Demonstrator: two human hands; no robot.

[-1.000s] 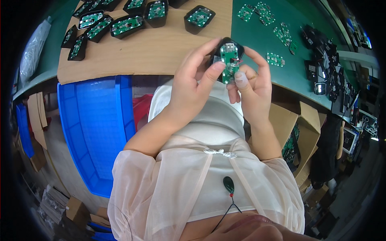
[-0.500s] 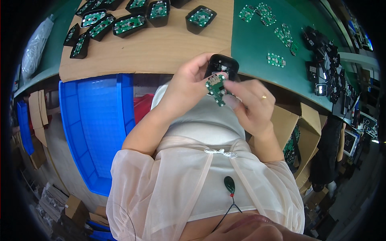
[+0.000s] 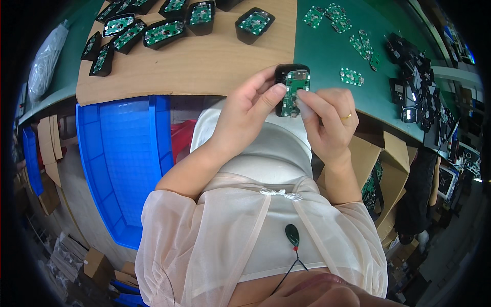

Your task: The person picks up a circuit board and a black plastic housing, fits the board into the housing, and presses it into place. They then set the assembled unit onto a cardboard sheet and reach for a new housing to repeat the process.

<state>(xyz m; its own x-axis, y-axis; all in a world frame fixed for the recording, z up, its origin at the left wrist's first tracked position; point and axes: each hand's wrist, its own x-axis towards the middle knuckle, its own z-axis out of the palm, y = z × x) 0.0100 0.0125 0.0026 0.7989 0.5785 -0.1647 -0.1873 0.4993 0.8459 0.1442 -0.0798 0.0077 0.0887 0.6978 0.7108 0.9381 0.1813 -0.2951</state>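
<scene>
My left hand [image 3: 250,110] grips a small black plastic housing [image 3: 286,74] from its left side, thumb on the front. A green circuit board [image 3: 294,89] lies in the housing's open face. My right hand [image 3: 327,120], with a ring on one finger, pinches the board's right edge with thumb and forefinger. Both hands hold the piece above the near edge of the workbench, close to my chest.
Several black housings with green boards [image 3: 163,30] sit on a brown cardboard sheet [image 3: 204,61] at the back left. Loose green boards [image 3: 350,77] lie on the green mat [image 3: 327,46]. Black parts [image 3: 414,87] crowd the right. A blue crate [image 3: 123,158] stands below the bench, cardboard boxes [image 3: 383,169] on the right.
The housing has turned so that its open face with the board points up at me. My right hand has shifted from beside the housing onto the board's edge.
</scene>
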